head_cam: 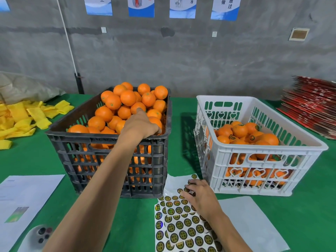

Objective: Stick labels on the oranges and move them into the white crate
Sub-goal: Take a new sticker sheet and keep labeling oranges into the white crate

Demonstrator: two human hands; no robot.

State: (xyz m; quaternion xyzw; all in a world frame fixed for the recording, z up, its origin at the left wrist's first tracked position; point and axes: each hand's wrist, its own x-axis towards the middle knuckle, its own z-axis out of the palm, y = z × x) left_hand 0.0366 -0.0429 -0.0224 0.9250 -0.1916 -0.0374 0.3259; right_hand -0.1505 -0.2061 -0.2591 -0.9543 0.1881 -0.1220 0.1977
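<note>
From the head camera: the left hand reaches over the near rim of the black crate, fingers spread on the heaped, dimpled oranges directly beneath. The right hand pinches at a glossy round label on the sticker sheet; the white crate stands just right, part-filled.

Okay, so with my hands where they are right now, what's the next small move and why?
Probably close the left hand around one unlabelled orange in the black crate and lift it out. That hand already reaches into the pile, while the right hand is at the sticker sheet, seemingly taking a label.
</note>
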